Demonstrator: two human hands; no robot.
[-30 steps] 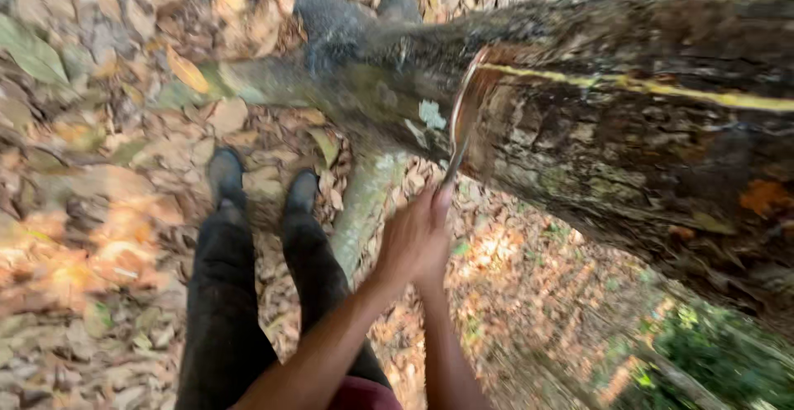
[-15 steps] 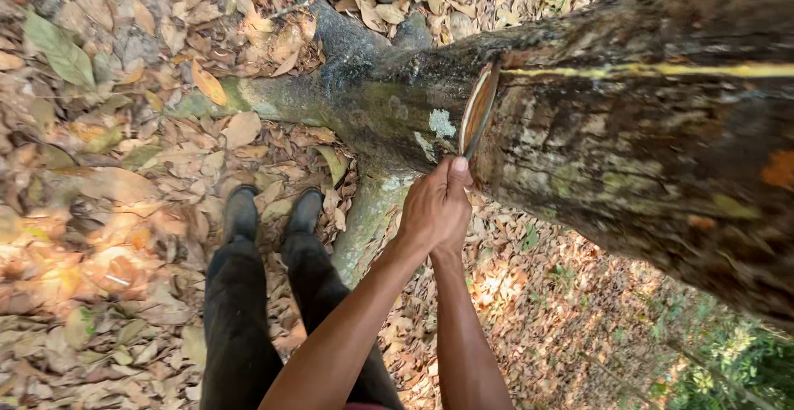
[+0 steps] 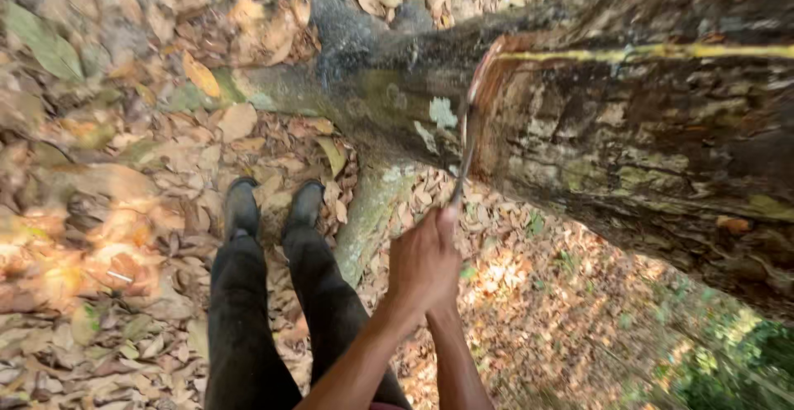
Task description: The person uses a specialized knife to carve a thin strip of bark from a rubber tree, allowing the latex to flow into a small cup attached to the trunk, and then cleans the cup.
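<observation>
Nearest the camera, two forearms rise together; the left hand (image 3: 423,263) is closed around the handle of a tapping knife (image 3: 463,158), thumb laid along it. The right hand sits hidden behind the left; its grip cannot be told. Just above the hands, the blade meets a slanted cut groove (image 3: 478,88) in the tree trunk (image 3: 628,145). Left of the hands: black trousers, two dark shoes (image 3: 240,205) on dry leaf litter (image 3: 107,195).

Both arms are reaching up and forward, forearms bare and close together. The left hand (image 3: 420,263) is sitting on top, fingers curled tight into a fist, thumb pointing up. The right hand is tucked underneath it, mostly hidden, so can't tell its grip.
</observation>
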